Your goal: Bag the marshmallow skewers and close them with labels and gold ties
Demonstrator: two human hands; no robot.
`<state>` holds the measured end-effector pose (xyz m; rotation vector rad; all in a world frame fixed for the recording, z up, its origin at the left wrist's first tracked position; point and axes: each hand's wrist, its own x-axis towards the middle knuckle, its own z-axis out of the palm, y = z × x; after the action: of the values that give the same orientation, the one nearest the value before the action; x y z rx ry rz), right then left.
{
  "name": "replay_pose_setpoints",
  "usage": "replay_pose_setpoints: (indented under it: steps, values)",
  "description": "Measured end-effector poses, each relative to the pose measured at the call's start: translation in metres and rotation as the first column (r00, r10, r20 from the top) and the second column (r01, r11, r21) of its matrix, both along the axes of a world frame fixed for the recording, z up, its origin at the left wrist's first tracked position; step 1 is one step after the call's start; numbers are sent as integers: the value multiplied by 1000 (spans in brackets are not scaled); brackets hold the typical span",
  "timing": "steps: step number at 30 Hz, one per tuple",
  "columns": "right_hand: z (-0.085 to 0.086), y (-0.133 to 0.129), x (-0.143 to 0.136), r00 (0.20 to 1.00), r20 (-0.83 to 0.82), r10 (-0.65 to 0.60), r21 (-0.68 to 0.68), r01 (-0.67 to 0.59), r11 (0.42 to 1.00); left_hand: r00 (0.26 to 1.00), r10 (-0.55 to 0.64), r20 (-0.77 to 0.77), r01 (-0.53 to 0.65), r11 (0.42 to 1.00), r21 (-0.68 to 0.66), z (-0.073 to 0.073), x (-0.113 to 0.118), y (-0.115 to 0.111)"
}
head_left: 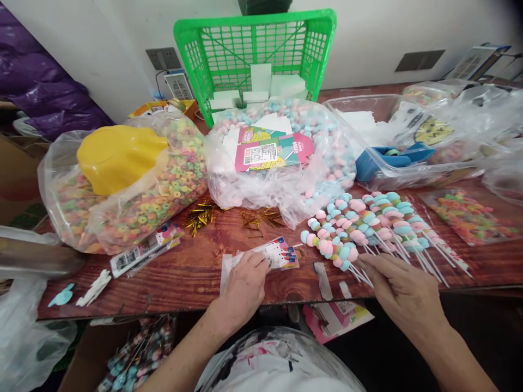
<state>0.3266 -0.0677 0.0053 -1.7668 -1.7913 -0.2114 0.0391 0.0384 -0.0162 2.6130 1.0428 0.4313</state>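
My left hand rests on a stack of printed clear wrappers near the table's front edge, its fingers bent together on top. On the right, my right hand reaches to the white sticks of the nearest candy skewers, thumb and fingers close together at the stick ends; whether a stick is pinched is hard to make out. Pink, blue and green candies are threaded on the skewers, which lie side by side in a slanting row. Golden twist ties lie behind the wrappers.
A bag of ring candies with a yellow scoop stands left. Behind are a bag of pink and blue candies and a green basket. A clear tray and a flat candy bag sit right.
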Motion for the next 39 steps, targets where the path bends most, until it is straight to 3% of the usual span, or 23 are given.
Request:
replay_pose_setpoints:
  steps: [3,8,12,15,20,23,26,33,39]
  values:
    - [-3,-2,1,995,-93,42,-13,-43,999,995,28,92,-22,998,-63,1,0,4]
    - [-1,-6,3,972,-226,69,12,-68,998,925,158,345,-119,984,-130,-11,-1,10]
    - [-1,-7,8,952,-295,79,11,-79,997,939,29,343,-2,997,-80,-11,-5,6]
    - [-5,-9,10,939,-340,58,-9,-65,998,959,-14,285,63,984,-165,-2,-8,7]
    - [-3,-12,8,927,-363,95,-23,-111,994,921,154,359,-15,932,-361,2,-11,18]
    - [8,-13,2,908,-393,145,-16,-165,986,870,278,408,-68,886,-459,-4,-12,21]
    - [21,-11,-4,897,-400,191,-22,-217,976,851,303,430,-61,869,-491,-6,-12,21]
    - [34,0,-4,920,-164,356,-125,-378,917,865,279,417,-47,873,-486,-3,-11,19]
    - [45,7,-15,896,238,376,-112,-359,927,901,90,425,55,946,-318,-7,-10,18]
